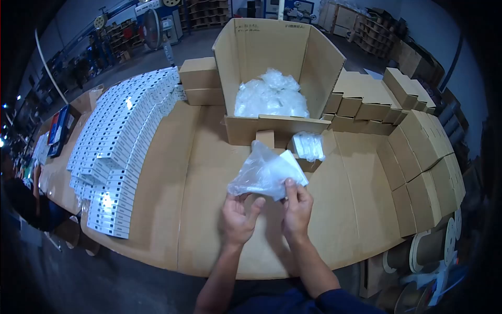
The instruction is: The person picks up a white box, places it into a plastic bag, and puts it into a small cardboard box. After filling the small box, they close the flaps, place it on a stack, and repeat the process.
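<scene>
My right hand (297,206) pinches a clear plastic bag (264,172) that has a flat white item inside, held just above the cardboard-covered table (198,178). My left hand (238,217) is right below the bag's lower left edge with fingers spread and curled up, its fingertips touching or almost touching the plastic. The bag's loose end sticks up and away from me.
A large open carton (246,52) with more clear bags (271,97) stands behind. A small pile of bags (308,145) lies just beyond my hands. Rows of white boxes (123,141) fill the left; brown boxes (418,162) stack on the right. Another person sits far left.
</scene>
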Demonstrator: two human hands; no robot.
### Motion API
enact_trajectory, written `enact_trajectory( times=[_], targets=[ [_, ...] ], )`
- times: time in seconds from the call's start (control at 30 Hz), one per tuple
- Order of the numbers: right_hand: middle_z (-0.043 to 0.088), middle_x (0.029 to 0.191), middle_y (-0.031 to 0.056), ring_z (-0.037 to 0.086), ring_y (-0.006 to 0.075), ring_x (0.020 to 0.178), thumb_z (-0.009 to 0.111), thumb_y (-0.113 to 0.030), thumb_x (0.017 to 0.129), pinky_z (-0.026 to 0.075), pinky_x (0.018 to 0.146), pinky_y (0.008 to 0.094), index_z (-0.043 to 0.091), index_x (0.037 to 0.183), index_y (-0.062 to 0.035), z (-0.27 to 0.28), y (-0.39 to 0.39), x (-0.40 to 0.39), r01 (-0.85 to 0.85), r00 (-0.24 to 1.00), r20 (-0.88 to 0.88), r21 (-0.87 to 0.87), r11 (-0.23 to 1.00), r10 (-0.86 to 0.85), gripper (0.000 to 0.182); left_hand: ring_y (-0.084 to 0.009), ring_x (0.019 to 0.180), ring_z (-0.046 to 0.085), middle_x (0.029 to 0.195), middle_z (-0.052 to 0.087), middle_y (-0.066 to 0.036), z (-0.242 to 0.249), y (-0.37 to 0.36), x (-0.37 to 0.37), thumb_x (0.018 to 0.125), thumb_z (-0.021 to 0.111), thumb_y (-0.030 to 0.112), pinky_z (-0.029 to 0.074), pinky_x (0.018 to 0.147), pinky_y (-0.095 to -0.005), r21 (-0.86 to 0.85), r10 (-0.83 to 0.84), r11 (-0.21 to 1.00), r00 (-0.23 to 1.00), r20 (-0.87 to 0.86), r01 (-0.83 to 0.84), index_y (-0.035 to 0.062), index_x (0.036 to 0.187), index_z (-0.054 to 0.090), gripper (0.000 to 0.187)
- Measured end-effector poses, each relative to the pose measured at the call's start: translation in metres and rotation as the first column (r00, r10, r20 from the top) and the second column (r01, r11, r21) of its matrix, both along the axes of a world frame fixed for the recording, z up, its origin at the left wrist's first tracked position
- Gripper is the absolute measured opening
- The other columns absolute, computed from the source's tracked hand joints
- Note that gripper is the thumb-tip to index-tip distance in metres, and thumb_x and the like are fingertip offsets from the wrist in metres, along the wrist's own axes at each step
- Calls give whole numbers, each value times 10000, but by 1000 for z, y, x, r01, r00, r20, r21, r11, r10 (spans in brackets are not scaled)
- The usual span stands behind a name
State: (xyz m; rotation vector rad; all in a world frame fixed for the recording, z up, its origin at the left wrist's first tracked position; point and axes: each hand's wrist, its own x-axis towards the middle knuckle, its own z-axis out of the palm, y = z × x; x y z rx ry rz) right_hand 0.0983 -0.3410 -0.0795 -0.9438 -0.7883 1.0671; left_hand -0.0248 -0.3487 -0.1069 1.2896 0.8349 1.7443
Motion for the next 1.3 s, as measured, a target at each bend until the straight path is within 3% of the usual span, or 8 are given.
enact_trajectory(
  times=[0.1,0.23,0.53,0.73,0.83,1.0,1.07,1.3],
  targets=[
    [584,797,-50,448,26,656,632,-223,1061,376,611,228,723,1015,-10,-32,-37,-19,61,995,80,-58,996,-56,237,-139,1133,591,1245,642,-111,12,-14,3,1072,590,209,474,991,-305,-199,106,977,980,170,-71,-35,1306,547,341],
    [634,1032,49,583,114,928,694,-164,1013,483,793,267,753,1084,26,-44,-71,4,-173,970,158,-70,982,182,212,-72,865,557,988,629,-18,3,-17,0,1096,533,189,479,774,-254,-166,270,959,923,274,-232,11,1109,580,185],
    [627,1067,64,621,125,912,774,-117,951,507,780,264,774,1039,8,-37,-68,32,-175,902,388,-69,982,188,153,-54,768,526,868,587,9,-10,-50,-4,1102,505,185,452,686,-231,-249,152,956,988,-26,-154,18,1066,551,177],
    [630,1069,86,629,142,892,755,-129,969,507,787,269,768,1003,32,-42,-73,23,-86,932,349,-43,995,95,165,-124,911,539,1028,580,-69,-15,-46,-12,1082,529,150,457,783,-289,-175,357,912,928,-111,-372,19,1196,492,178],
    [628,1065,80,626,145,918,760,-133,965,503,775,268,766,998,36,-39,-76,25,-48,921,379,-126,991,93,172,-234,984,551,1078,579,-121,0,-53,-25,998,636,96,454,828,-356,345,660,742,537,-526,-575,6,1213,506,266],
    [632,1091,116,627,181,955,789,-109,928,504,771,295,779,972,13,-36,-76,25,11,898,440,-67,998,19,131,-310,1070,582,1137,619,-100,37,-58,-10,720,882,81,476,902,-433,365,452,892,533,-716,-266,76,1062,723,377],
    [640,1151,174,644,239,1008,803,-75,894,519,835,332,783,966,5,-34,-76,27,9,881,471,-95,995,37,109,-313,1082,591,1128,631,-85,35,-52,-9,703,867,49,478,902,-434,370,419,907,504,-755,-200,74,1030,721,359],
    [605,1100,101,641,168,930,781,-100,935,523,750,278,769,1008,21,-41,-77,33,15,823,568,-63,998,23,142,-304,1007,653,1018,677,-103,24,-43,-12,677,828,-34,494,895,-434,292,286,952,583,-760,-87,61,909,681,290]
  ],
)
